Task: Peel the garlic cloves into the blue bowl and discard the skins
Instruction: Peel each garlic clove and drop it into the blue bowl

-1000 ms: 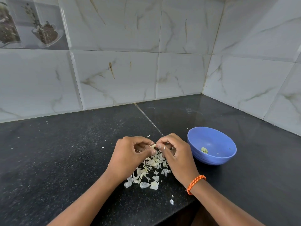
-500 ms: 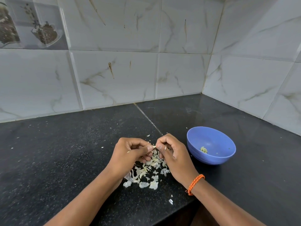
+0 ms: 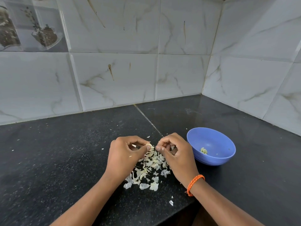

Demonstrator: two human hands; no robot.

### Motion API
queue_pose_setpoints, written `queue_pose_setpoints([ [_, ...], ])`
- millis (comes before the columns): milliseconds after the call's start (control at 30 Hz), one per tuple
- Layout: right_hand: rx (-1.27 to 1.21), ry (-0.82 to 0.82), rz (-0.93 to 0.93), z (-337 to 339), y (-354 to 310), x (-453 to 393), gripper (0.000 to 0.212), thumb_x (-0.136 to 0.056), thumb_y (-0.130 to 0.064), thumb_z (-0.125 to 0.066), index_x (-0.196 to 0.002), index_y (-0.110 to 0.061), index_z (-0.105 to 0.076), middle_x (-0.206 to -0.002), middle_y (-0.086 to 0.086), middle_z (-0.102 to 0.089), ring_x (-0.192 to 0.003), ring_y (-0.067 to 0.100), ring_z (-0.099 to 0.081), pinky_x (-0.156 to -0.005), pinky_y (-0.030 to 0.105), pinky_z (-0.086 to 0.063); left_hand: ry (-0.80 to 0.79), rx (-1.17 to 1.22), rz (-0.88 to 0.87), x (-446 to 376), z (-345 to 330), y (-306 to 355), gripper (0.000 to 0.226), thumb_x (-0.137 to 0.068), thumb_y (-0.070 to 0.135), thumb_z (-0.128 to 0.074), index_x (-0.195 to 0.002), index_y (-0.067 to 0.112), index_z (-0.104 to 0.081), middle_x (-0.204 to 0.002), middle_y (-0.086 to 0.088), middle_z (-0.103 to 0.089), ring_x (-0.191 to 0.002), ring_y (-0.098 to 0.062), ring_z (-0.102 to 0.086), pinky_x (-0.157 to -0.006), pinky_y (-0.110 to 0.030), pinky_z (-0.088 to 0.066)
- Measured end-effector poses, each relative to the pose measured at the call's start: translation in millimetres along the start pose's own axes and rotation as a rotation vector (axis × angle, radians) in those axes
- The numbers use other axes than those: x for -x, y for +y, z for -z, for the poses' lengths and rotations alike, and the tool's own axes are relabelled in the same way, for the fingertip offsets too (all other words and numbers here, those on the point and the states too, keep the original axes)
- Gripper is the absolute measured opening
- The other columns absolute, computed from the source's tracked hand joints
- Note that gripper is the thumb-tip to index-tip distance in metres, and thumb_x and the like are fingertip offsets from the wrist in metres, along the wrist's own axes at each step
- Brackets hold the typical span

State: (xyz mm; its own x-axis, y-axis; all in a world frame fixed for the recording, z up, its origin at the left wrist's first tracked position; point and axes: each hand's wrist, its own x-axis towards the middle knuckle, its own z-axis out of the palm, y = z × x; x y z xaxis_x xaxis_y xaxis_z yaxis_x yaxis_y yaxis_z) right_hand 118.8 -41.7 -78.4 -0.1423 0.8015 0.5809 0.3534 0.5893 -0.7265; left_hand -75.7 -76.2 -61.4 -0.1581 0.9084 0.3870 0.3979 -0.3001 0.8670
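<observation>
My left hand (image 3: 123,154) pinches a small garlic clove (image 3: 148,145) with pale skin at its fingertips, above a heap of garlic skins (image 3: 149,167) on the black counter. My right hand (image 3: 176,154), fingers curled, sits just right of the clove with its fingertips a small gap away; I cannot tell what it holds. An orange braided band circles the right wrist. The blue bowl (image 3: 216,158) stands to the right of my right hand, with peeled cloves (image 3: 204,150) lying inside it.
The black stone counter (image 3: 65,152) meets tiled walls behind and to the right, forming a corner. Its front edge cuts in near the bottom right. A stray skin flake (image 3: 171,202) lies near that edge.
My hands, which were touching at the clove, have drawn slightly apart. The left hand keeps the clove. The bowl has not moved.
</observation>
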Motion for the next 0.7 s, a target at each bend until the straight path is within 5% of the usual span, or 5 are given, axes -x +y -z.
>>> queue_pose_setpoints([
  [200, -0.056, -0.019, -0.014, 0.3, 0.1, 1.4, 0.017, -0.099, -0.021, -0.075, -0.111, -0.031, -0.081, -0.104, -0.014, -0.074, -0.103, 0.015, -0.071, -0.072, 0.028, -0.056, 0.009, -0.066, -0.029, -0.5, 0.5, -3.5, 0.012, -0.088, 0.021, -0.088, -0.086, 0.032, -0.084, -0.075, 0.011, -0.079, -0.062, -0.013, -0.076, -0.067, -0.051, -0.065],
  [300, -0.023, -0.037, 0.034, -1.1, -1.2, 3.5, 0.021, -0.102, -0.018, -0.071, -0.119, -0.03, -0.077, -0.102, -0.012, -0.073, -0.099, 0.018, -0.07, -0.075, 0.031, -0.056, 0.003, -0.139, -0.06, -0.2, -0.1, -4.8, 0.014, -0.088, 0.024, -0.087, -0.085, 0.037, -0.082, -0.074, 0.014, -0.077, -0.061, -0.013, -0.074, -0.064, -0.048, -0.063],
  [700, -0.279, -0.13, -0.104, -1.4, -9.4, 4.3, 0.009, -0.093, -0.009, -0.081, -0.099, -0.015, -0.077, -0.093, 0.0, -0.079, -0.088, 0.019, -0.077, -0.077, 0.029, -0.063, -0.027, -0.261, -0.21, 7.2, -8.3, -1.0, 0.012, -0.09, 0.026, -0.087, -0.089, 0.033, -0.078, -0.077, 0.023, -0.075, -0.074, -0.001, -0.075, -0.068, -0.029, -0.062],
])
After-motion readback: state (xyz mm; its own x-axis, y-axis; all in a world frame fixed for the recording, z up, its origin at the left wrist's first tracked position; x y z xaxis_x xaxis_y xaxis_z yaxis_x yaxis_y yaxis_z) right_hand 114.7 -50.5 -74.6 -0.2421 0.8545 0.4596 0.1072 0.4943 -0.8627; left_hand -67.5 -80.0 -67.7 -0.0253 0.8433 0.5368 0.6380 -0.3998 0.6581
